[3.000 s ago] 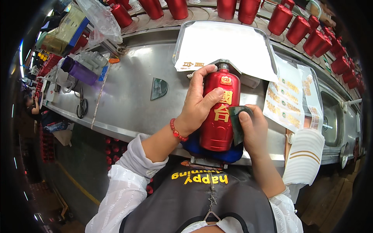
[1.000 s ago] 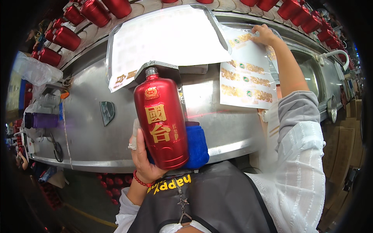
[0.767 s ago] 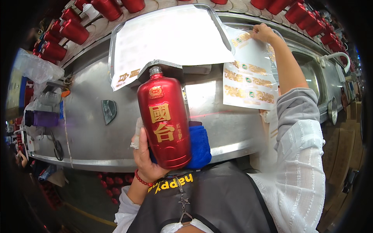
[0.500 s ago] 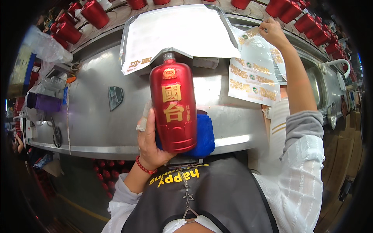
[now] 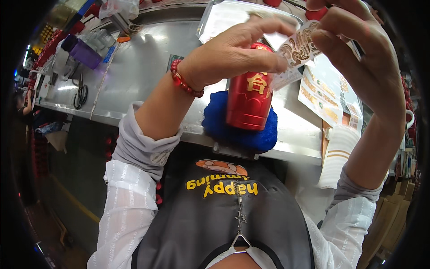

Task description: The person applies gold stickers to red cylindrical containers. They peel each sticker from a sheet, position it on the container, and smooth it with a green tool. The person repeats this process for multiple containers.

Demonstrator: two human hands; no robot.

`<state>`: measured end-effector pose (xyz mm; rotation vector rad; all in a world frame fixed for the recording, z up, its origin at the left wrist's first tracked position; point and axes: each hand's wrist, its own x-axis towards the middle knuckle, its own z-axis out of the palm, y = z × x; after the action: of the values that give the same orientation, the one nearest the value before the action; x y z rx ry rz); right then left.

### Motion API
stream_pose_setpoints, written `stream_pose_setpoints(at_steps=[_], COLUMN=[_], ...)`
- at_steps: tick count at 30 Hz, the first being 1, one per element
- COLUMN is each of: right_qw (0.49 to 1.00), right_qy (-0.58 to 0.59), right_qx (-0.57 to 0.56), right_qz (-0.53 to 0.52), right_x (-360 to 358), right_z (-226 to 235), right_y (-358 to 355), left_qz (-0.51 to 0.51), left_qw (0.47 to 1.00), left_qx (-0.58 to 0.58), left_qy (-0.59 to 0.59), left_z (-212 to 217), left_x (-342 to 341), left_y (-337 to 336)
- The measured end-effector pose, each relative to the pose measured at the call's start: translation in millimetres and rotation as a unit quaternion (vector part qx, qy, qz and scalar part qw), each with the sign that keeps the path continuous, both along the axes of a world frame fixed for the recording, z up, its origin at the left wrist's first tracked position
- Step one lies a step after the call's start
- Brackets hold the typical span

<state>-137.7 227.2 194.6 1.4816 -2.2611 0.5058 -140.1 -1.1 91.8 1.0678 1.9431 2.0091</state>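
Note:
A red bottle (image 5: 249, 107) with gold characters leans on a blue cloth (image 5: 216, 122) near the counter's front edge. My left hand (image 5: 233, 56), with a red bead bracelet on its wrist, reaches over the bottle and hides its upper part. Its fingers are stretched out and partly blurred, the thumb tip at the edge of a clear decal strip. My right hand (image 5: 358, 49) pinches this decal strip (image 5: 301, 45), which has a gold swirling pattern, by its upper right end. The strip hangs slanted beside the bottle, between both hands.
Decal sheets (image 5: 319, 96) with gold patterns lie at the right, near a stack of white curved pieces (image 5: 339, 157). Behind my hands is a tray (image 5: 224, 18) with white paper. A purple bottle (image 5: 83, 51) and black scissors-like handles (image 5: 80, 95) are at the left.
My left hand has let go of the red bottle, which now rests on the blue cloth. My right hand has come from the decal sheets toward the bottle with a strip. The view has shifted.

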Motion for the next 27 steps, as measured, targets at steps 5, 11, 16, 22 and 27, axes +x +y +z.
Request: stream_pose_setpoints(at_steps=[5, 11, 16, 22, 27], right_qw=[0.989, 0.909, 0.878, 0.871, 0.866], right_qy=[-0.128, -0.294, -0.334, -0.338, -0.353], right_qx=[-0.069, -0.250, -0.281, -0.296, -0.293], right_qz=[0.003, -0.155, -0.198, -0.201, -0.199], right_x=[23, 69, 79, 81, 82], right_z=[-31, -141, -170, -182, -183], right_y=[8, 22, 25, 29, 27], left_qz=[-0.059, -0.028, 0.009, 0.024, 0.017], left_qw=[0.989, 0.963, 0.966, 0.968, 0.967], left_qx=[-0.019, -0.117, -0.118, -0.106, -0.109], left_qy=[-0.137, -0.243, -0.229, -0.224, -0.228], left_z=[-16, -37, -48, -56, -53], left_x=[42, 56, 54, 53, 53], left_y=[-42, -54, -53, -47, -48])
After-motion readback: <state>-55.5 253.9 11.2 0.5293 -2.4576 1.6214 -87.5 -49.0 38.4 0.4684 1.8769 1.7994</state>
